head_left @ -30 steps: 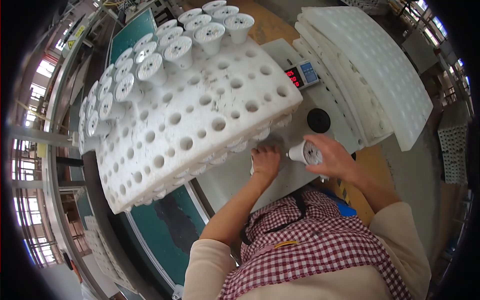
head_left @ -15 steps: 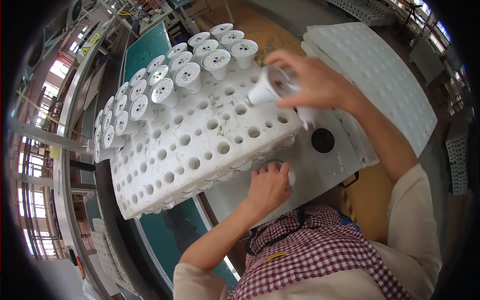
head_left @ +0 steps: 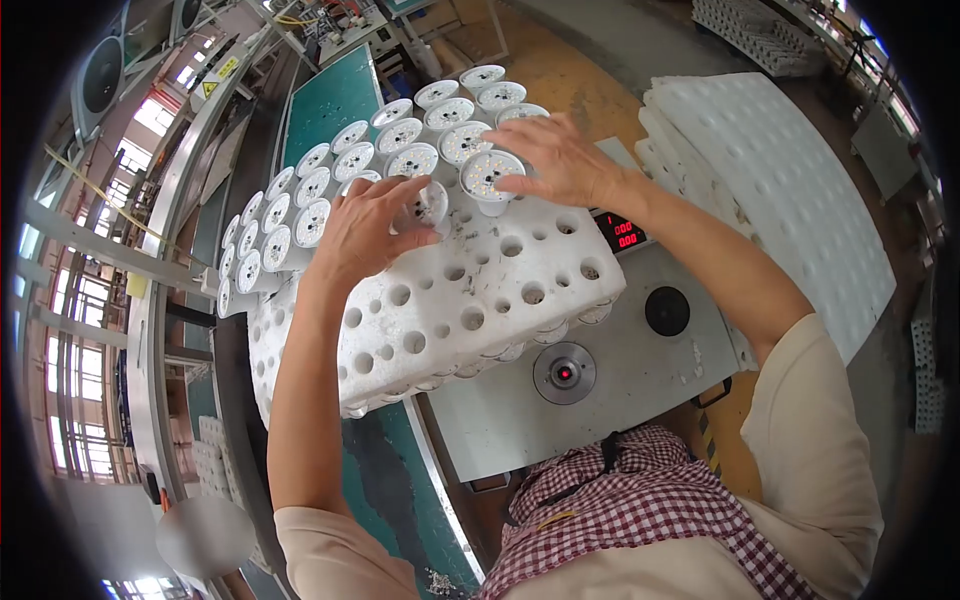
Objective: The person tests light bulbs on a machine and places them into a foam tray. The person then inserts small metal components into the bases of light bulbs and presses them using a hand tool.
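My left hand [head_left: 368,232] curls its thumb and fingers around an LED bulb [head_left: 430,206] without a dome, over the white foam tray [head_left: 450,310]. To its right, my right hand [head_left: 565,165] grips another open-topped LED bulb [head_left: 491,176], fingers at the far rim and thumb at the near one. Both bulbs sit at the edge of the rows of similar white bulbs [head_left: 399,135], whose round boards with small yellow dots face up. Whether the two held bulbs are fully down in holes cannot be seen. The tray's nearer rows show bare holes.
A round metal fixture [head_left: 565,373] with a red light in its centre is set in the grey bench [head_left: 640,350]. Beside it lies a black disc [head_left: 667,311]. A red digital display [head_left: 622,232] stands at the tray's right edge, near stacked white foam sheets [head_left: 780,180].
My left hand has left the metal fixture, uncovering it, and moved up and left to the tray. My right hand has moved left with a bulb to the rows. The view has shifted.
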Motion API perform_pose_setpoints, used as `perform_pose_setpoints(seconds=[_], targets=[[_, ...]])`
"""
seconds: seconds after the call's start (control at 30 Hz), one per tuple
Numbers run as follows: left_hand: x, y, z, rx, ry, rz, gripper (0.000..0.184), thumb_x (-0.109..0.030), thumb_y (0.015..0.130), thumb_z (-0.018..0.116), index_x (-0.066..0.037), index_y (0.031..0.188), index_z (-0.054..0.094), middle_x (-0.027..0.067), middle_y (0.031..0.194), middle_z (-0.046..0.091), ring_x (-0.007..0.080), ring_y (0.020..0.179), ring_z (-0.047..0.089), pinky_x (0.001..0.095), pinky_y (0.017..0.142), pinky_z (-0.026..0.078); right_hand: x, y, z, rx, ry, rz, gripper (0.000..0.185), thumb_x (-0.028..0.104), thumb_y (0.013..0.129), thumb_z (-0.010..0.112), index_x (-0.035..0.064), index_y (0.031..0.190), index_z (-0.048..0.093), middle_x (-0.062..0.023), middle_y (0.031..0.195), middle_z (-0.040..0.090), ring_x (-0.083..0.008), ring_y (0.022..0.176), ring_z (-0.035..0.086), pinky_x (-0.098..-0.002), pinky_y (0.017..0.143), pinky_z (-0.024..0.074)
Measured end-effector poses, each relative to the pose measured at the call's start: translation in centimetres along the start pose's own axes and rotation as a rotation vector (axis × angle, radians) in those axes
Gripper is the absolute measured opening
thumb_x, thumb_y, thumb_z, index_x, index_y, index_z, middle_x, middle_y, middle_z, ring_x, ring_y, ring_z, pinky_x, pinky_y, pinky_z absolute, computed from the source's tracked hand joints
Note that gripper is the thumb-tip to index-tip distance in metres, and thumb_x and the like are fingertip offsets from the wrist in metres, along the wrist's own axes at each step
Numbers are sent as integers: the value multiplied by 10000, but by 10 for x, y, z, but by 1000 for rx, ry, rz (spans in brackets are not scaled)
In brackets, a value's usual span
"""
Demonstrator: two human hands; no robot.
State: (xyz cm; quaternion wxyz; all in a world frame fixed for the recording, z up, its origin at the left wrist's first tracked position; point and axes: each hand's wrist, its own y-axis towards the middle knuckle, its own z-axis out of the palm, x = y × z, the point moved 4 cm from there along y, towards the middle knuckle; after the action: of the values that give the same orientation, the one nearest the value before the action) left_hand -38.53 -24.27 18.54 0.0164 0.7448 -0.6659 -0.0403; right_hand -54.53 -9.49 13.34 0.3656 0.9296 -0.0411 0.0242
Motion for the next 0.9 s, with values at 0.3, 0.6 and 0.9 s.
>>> perform_pose_setpoints(seconds=[0.3,0.6,0.9], targets=[[6,-28,2,-584,-35,106,447,-252,787,624,-109,1198,521,127,1071,546,303,1002,464,381,862,372,55,17,-65,-303,387,48,346,190,737,684,47,1032,571,-95,1014,577,-249,976,508,-348,860,384],[-90,-341,97,-819,-379,-735,307,-74,692,670,-58,988,587,133,914,542,301,886,514,386,773,425,306,-41,43,637,1135,-223,152,43,731,634,14,879,610,-95,777,611,-208,682,589,-284,632,462],[-211,-658,161,-726,20,-2032,427,-93,727,632,-92,1139,523,217,1097,464,376,1011,453,438,865,380,564,-97,111,1056,1183,-889,379,186,775,638,137,1140,546,-125,1030,555,-269,964,545,-351,811,458]])
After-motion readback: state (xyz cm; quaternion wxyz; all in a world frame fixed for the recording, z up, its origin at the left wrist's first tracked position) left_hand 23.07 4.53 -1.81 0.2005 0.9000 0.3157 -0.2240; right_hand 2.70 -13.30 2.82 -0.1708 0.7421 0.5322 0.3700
